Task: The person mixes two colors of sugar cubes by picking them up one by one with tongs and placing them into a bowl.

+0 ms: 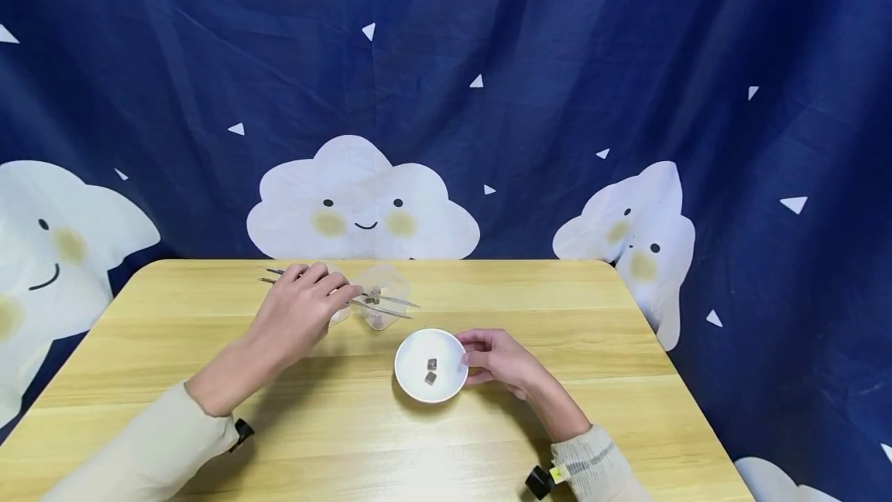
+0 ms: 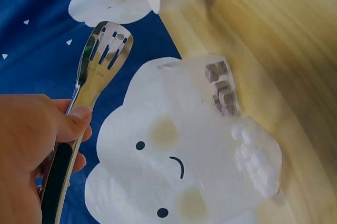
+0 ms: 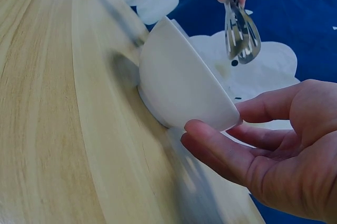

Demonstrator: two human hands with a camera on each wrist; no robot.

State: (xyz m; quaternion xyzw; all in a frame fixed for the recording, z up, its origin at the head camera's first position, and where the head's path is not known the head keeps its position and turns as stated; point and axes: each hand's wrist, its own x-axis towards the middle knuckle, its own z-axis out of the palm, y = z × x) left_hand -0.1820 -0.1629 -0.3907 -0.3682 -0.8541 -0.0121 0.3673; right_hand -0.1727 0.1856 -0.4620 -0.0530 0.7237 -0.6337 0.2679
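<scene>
My left hand (image 1: 300, 316) grips metal tongs (image 2: 108, 50) with slotted ends and a dark handle. The two tong arms stand a little apart, with nothing between the ends, above a clear plastic container (image 1: 393, 279) of brown cubes (image 2: 224, 95). Beside it in the left wrist view is a second clear container holding whitish lumps (image 2: 254, 155), mostly covered by my left hand in the head view. My right hand (image 1: 498, 359) holds a white bowl (image 1: 411, 362) by its right side, thumb and fingers at the rim (image 3: 231, 113). Two brown cubes (image 1: 431, 378) lie inside the bowl.
A light wooden table (image 1: 334, 440) carries everything. Right behind its far edge hangs a dark blue curtain (image 1: 432, 84) printed with white clouds and triangles. Dark wrist devices (image 1: 539, 481) sit at both cuffs.
</scene>
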